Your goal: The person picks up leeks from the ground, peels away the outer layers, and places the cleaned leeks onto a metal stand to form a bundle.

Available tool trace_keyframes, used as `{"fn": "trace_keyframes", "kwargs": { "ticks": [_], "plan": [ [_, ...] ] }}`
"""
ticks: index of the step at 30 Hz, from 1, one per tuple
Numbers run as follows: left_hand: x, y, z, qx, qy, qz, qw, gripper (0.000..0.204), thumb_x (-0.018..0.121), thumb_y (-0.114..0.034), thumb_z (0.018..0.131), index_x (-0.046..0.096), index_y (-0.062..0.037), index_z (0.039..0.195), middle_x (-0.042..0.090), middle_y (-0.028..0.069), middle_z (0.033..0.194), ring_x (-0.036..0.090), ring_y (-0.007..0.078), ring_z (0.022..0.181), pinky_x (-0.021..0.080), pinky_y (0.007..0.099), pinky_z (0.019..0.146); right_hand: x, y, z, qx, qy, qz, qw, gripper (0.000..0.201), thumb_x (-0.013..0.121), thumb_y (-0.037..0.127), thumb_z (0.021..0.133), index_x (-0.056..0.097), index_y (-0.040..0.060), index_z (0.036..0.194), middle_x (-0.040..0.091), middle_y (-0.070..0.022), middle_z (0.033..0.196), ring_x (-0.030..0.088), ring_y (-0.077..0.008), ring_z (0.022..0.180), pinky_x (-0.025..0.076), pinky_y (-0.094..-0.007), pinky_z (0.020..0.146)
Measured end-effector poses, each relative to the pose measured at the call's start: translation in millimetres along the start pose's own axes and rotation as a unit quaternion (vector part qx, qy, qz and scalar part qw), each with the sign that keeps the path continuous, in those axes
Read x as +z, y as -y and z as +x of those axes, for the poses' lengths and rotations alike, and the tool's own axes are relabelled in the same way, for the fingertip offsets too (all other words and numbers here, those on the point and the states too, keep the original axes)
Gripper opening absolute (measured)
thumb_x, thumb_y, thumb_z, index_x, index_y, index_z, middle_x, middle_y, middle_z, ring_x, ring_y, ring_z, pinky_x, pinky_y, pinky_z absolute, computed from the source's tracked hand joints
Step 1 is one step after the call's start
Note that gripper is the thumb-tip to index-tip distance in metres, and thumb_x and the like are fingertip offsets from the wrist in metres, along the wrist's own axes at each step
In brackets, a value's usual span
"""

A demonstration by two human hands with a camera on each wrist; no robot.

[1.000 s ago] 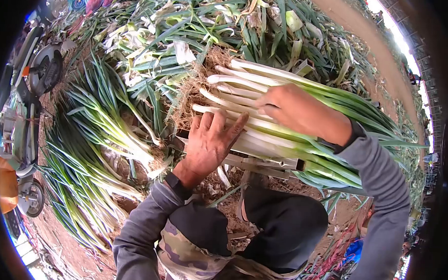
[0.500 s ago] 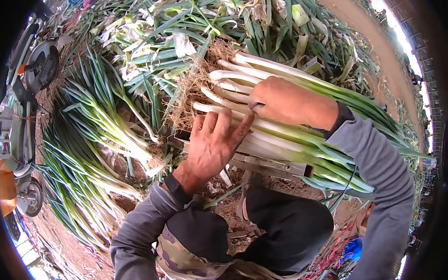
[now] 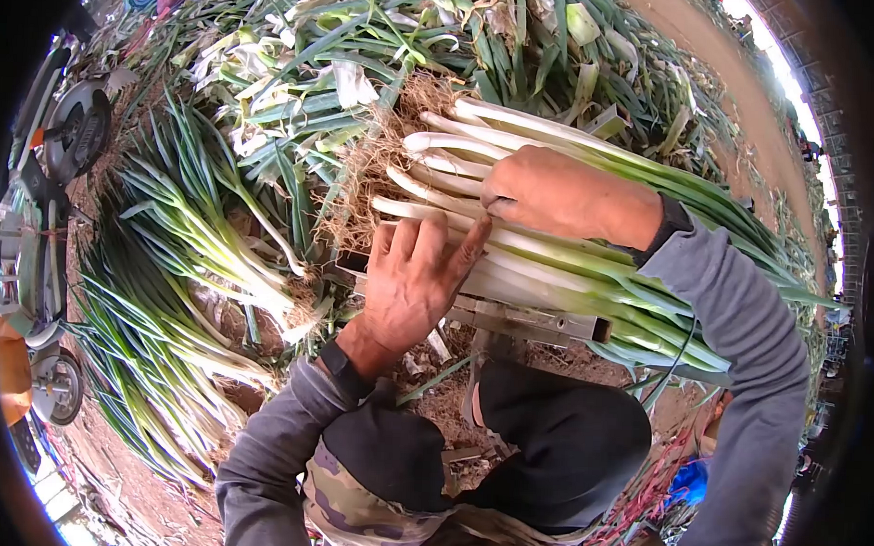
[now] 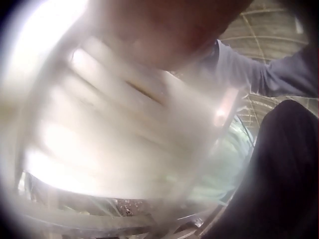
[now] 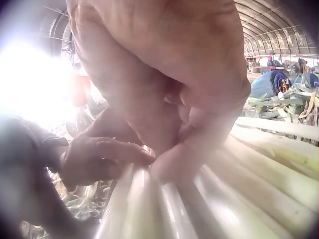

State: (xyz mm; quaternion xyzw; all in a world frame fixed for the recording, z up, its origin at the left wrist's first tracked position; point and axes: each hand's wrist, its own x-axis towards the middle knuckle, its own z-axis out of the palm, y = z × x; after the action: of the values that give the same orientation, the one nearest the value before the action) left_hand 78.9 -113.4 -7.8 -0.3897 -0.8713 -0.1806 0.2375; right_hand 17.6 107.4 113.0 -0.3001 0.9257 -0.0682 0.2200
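Observation:
A row of long green onions, white stalks and roots at the left, green leaves at the right, lies across a metal frame. My left hand rests on the nearest stalks with its fingers spread, index fingertip close to my right hand. The right fingers are curled, thumb and forefinger pinching at a stalk; the right wrist view shows this right hand over the white stalks, beside the left hand. The left wrist view is blurred. What exactly the right fingertips pinch is hidden.
More green onions lie on the ground at the left. Leaf trimmings are heaped beyond the frame. A wheeled machine stands at far left, and my knees are below the frame.
My right hand has moved left along the stalks, up against the left index fingertip, and stays there. The left hand keeps its place on the stalks.

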Motion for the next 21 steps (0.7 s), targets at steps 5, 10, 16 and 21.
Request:
{"fn": "trace_keyframes", "kwargs": {
  "ticks": [5, 10, 16, 21],
  "plan": [
    [-1.2, 0.8, 1.3, -0.001, 0.006, 0.004, 1.000, 0.064, 0.074, -0.023, 0.091, 0.056, -0.0276, 0.152, 0.058, 0.0117, 0.117, 0.057, 0.0285, 0.092, 0.046, 0.0439, 0.078, 4.6, -1.4, 3.0, -0.031, -0.028, 0.000, 0.999, 0.018, 0.068, 0.014, 0.085, 0.070, -0.0035, 0.086, 0.071, -0.0248, 0.087, 0.069, -0.0446, 0.084, 0.055, -0.0518, 0.078],
    [-2.4, 1.5, 2.2, 0.008, 0.007, -0.005, 1.000, 0.062, 0.066, -0.022, 0.093, 0.054, -0.0208, 0.154, 0.057, 0.0135, 0.117, 0.056, 0.0291, 0.095, 0.045, 0.0441, 0.079, 3.2, 3.9, 6.1, -0.023, -0.012, -0.069, 0.997, 0.019, 0.071, 0.015, 0.085, 0.063, -0.0013, 0.090, 0.069, -0.0211, 0.094, 0.068, -0.0424, 0.094, 0.054, -0.0507, 0.082],
    [-3.9, 1.0, 7.1, -0.005, 0.023, -0.037, 0.999, 0.056, 0.069, -0.026, 0.095, 0.057, -0.0202, 0.150, 0.056, 0.0148, 0.117, 0.056, 0.0295, 0.094, 0.045, 0.0435, 0.079, 6.1, 4.6, 10.0, -0.044, -0.057, -0.062, 0.995, 0.021, 0.072, 0.013, 0.084, 0.065, -0.0014, 0.097, 0.068, -0.0175, 0.095, 0.069, -0.0380, 0.091, 0.054, -0.0466, 0.081],
    [-7.8, -2.4, 9.5, -0.023, 0.050, -0.040, 0.998, 0.056, 0.073, -0.028, 0.095, 0.059, -0.0220, 0.148, 0.055, 0.0153, 0.116, 0.055, 0.0306, 0.094, 0.045, 0.0449, 0.080, -19.9, 23.8, 34.6, -0.056, -0.070, 0.214, 0.973, 0.014, 0.067, 0.011, 0.091, 0.066, -0.0012, 0.098, 0.069, -0.0097, 0.087, 0.066, -0.0179, 0.076, 0.053, -0.0355, 0.072]
  ]
}}
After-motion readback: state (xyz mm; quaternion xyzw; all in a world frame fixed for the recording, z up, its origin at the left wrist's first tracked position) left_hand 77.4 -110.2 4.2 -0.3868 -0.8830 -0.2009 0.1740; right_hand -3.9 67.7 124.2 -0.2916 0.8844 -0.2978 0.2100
